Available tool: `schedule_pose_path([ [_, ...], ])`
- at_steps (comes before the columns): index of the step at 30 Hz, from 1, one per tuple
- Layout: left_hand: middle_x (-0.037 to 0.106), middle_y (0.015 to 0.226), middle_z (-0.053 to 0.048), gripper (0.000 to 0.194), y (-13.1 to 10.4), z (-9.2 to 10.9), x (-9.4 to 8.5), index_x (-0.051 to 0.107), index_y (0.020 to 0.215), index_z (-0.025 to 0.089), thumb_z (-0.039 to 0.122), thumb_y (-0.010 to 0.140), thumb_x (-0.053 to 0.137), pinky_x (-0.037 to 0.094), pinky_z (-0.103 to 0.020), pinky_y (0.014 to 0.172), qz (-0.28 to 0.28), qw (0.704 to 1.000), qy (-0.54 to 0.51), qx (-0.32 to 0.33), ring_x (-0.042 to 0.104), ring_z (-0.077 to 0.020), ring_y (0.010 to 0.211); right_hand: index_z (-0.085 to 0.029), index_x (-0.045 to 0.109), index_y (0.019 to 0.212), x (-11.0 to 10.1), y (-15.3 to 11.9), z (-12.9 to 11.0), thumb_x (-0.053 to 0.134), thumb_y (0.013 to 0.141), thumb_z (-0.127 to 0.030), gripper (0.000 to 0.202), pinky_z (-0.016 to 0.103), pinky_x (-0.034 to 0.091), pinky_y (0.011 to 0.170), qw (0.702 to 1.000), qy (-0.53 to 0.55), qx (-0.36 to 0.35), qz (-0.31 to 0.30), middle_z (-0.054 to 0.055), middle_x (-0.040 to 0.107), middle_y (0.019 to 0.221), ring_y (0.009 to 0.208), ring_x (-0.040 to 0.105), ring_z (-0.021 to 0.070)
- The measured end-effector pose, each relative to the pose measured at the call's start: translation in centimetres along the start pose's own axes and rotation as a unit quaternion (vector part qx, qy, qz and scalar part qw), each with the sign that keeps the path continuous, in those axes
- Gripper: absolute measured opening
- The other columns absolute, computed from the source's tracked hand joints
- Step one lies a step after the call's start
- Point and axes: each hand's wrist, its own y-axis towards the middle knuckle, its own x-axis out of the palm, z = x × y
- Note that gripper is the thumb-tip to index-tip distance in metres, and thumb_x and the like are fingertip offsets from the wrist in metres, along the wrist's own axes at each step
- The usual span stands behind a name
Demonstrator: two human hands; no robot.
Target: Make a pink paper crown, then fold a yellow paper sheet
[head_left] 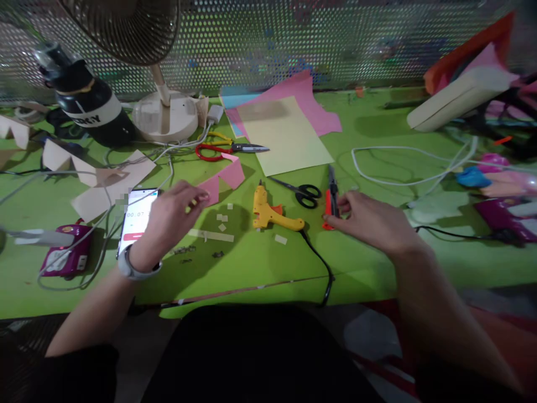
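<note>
My left hand (174,218) is closed at the left end of a folded pink paper strip (230,177), its thumb and fingers pinching the paper. On the right, my right hand (364,217) has its thumb and fingers around the red handle of a tool (332,196) with a dark upper part that points away from me. Between the hands a yellow glue gun (274,215) lies on the green table (260,266). Black-handled scissors (306,196) rest just behind it. Small pale paper pieces (222,218) and a pale strip (212,235) lie near my left hand.
A lit phone (136,218) lies beside my left wrist. Behind are red-handled scissors (216,151), yellow paper (289,137), pink paper (325,120), a fan (165,117) and a black bottle (98,109). White cables (394,179) and a purple box (69,254) flank the work area.
</note>
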Motion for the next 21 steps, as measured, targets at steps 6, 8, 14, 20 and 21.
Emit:
schedule_pose_path([
  [6, 0.068, 0.112, -0.014, 0.026, -0.7, 0.8, 2.5, 0.066, 0.115, 0.013, 0.019, 0.091, 0.058, 0.056, -0.035, 0.074, -0.163, 0.985, 0.036, 0.035, 0.069, -0.0234, 0.088, -0.022, 0.053, 0.098, 0.1, -0.2, -0.1, 0.063, 0.077, -0.039, 0.029, 0.037, 0.046, 0.071, 0.997, 0.046, 0.060, -0.004, 0.010, 0.072, 0.105, 0.092, 0.069, 0.0291],
  [8, 0.068, 0.105, -0.012, 0.019, -0.6, 0.5, 3.0, 0.067, 0.106, 0.013, 0.018, 0.091, 0.057, 0.055, -0.033, 0.071, -0.178, 0.983, 0.031, 0.033, 0.068, -0.0213, 0.083, -0.021, 0.053, 0.099, 0.1, -0.2, 0.2, 0.062, 0.077, -0.039, 0.030, 0.038, 0.047, 0.072, 0.997, 0.046, 0.064, -0.002, 0.010, 0.072, 0.105, 0.093, 0.069, 0.0300],
  [14, 0.067, 0.094, -0.010, 0.008, -0.3, 0.4, 2.7, 0.065, 0.088, 0.014, 0.015, 0.088, 0.057, 0.054, -0.032, 0.071, -0.179, 0.983, -0.034, 0.021, 0.065, -0.0188, 0.079, -0.018, 0.058, 0.104, 0.8, -0.2, 1.0, 0.060, 0.080, -0.037, 0.031, 0.044, 0.051, 0.080, 0.997, 0.046, -0.007, 0.059, 0.016, 0.066, 0.114, 0.101, 0.066, 0.0339],
  [20, 0.071, 0.088, -0.007, 0.015, -0.3, 0.6, 2.2, 0.064, 0.093, 0.016, 0.031, 0.089, 0.061, 0.057, -0.029, 0.065, -0.159, 0.949, -0.259, -0.088, 0.071, -0.0183, 0.075, -0.022, 0.064, 0.108, 1.3, -1.0, -2.2, 0.055, 0.089, -0.039, 0.027, 0.043, 0.054, 0.080, 0.966, 0.134, -0.182, 0.125, 0.010, 0.067, 0.108, 0.094, 0.067, 0.0275],
  [21, 0.072, 0.086, -0.006, 0.018, -0.2, 0.5, 2.2, 0.063, 0.093, 0.016, 0.034, 0.088, 0.063, 0.058, -0.028, 0.064, -0.166, 0.930, -0.307, -0.111, 0.072, -0.0186, 0.075, -0.022, 0.065, 0.107, 1.1, -1.2, -2.8, 0.056, 0.089, -0.040, 0.027, 0.042, 0.054, 0.082, 0.960, 0.140, -0.215, 0.116, 0.009, 0.068, 0.108, 0.096, 0.067, 0.0270],
])
